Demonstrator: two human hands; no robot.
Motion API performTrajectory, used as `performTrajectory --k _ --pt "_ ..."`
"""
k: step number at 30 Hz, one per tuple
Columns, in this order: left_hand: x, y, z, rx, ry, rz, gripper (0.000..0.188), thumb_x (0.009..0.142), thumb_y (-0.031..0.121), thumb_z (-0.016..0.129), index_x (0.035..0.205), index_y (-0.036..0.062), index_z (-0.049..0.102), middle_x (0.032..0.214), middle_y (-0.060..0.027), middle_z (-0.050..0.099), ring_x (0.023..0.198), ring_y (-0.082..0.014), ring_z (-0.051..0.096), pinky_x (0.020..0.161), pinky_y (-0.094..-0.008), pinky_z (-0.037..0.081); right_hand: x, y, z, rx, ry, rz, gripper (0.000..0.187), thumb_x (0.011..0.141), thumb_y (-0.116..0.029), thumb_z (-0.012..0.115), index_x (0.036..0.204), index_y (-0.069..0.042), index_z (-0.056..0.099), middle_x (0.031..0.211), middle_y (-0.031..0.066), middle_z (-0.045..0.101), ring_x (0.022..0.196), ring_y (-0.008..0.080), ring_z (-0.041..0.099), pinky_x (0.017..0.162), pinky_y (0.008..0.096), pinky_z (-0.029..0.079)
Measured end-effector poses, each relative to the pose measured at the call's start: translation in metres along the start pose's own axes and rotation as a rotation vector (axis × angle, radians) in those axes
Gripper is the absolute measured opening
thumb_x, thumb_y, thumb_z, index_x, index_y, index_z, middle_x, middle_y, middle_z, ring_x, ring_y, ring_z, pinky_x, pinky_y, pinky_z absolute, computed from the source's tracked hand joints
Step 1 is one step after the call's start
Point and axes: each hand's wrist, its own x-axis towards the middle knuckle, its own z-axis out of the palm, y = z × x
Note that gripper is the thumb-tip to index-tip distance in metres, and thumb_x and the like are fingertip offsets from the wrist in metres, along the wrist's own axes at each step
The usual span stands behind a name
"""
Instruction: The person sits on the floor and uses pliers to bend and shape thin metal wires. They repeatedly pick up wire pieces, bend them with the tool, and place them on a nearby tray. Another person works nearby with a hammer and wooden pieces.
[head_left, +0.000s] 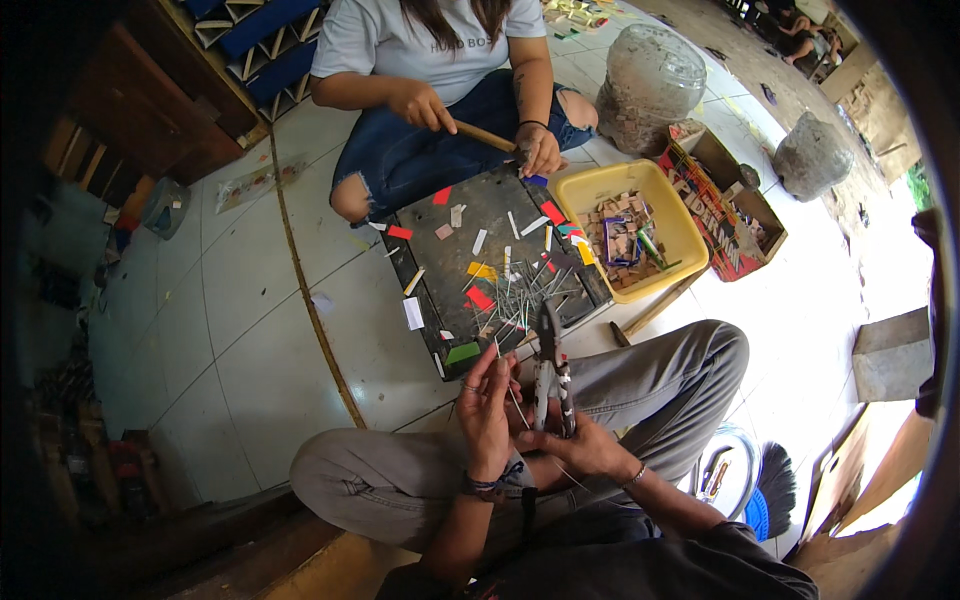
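Left hand (486, 412): fingers closed in a pinch on the wire (514, 397), a thin pale strand that seems to run on past the right hand (588, 447).
Right hand: wrapped around the handles of the pliers (548, 350), their nose pointing up; whether the jaws are parted, we cannot tell.
Wire: held over the lap, near the close edge of the bench (432, 290), with the pliers just beside it.
Bench: we see thin metal pieces (520, 300) heaped loosely among coloured scraps (480, 299).
Far side: a co-worker (455, 85) grips a hammer (485, 136) by its wooden handle (the other hand sits right by its head).
Risk at the pliers: we judge that a snip with the loose end unguarded could send a sharp tip flying; fingertips too near the jaws could be nipped.
Risk on the bench: a hard hammer blow could jolt the heap, we think, and scatter pieces toward knees or the yellow basin (682, 236).
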Motion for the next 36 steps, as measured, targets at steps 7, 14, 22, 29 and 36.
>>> performTrajectory --k 7,14,22,29,36 --pt "-0.005 -0.002 0.0 -0.015 -0.117 -0.066 0.035 0.097 0.013 0.063 0.131 0.0056 0.058 0.11 -0.0051 0.068 0.086 -0.0064 0.061 0.072 -0.02 0.049 -0.003 0.01 0.013 0.247 0.095 -0.08 0.027 0.097 -0.014 0.064 0.122 -0.004 0.059 0.106 -0.0012 0.065 0.098 0.0072 0.057 0.087 0.0255 0.046" --pt "-0.008 -0.009 -0.002 0.118 -0.165 0.072 0.03 0.101 0.012 0.057 0.129 0.0026 0.06 0.121 -0.0097 0.066 0.093 -0.011 0.064 0.082 -0.0232 0.053 0.014 -0.004 0.005 0.151 0.174 -0.121 0.033 0.098 -0.016 0.063 0.127 -0.001 0.058 0.106 0.0042 0.067 0.097 0.0099 0.058 0.087 0.0271 0.047" --pt "-0.001 0.005 0.011 0.042 -0.03 -0.039 0.03 0.098 0.02 0.063 0.125 0.0053 0.064 0.098 -0.006 0.07 0.065 -0.0052 0.059 0.054 -0.0193 0.05 0.005 -0.008 -0.033 -0.517 0.341 -0.286 0.052 0.094 -0.017 0.064 0.14 0.0 0.047 0.12 0.0282 0.062 0.114 0.0381 0.061 0.092 0.0388 0.049" --pt "0.009 0.009 0.012 0.115 -0.049 0.068 0.031 0.1 0.017 0.06 0.128 0.0038 0.059 0.101 -0.0099 0.069 0.066 -0.0039 0.057 0.053 -0.0187 0.048 0.005 -0.01 -0.033 -0.575 0.252 -0.189 0.056 0.096 -0.027 0.061 0.142 -0.001 0.044 0.108 0.0312 0.065 0.106 0.0425 0.064 0.087 0.0411 0.051" --pt "0.008 0.004 0.015 0.146 -0.049 0.05 0.032 0.099 0.017 0.061 0.128 0.0041 0.06 0.1 -0.0089 0.069 0.067 -0.0034 0.056 0.053 -0.0177 0.048 0.008 -0.012 -0.029 -0.631 0.262 -0.135 0.059 0.096 -0.034 0.06 0.144 -0.004 0.043 0.094 0.0314 0.066 0.096 0.0447 0.066 0.081 0.045 0.051"
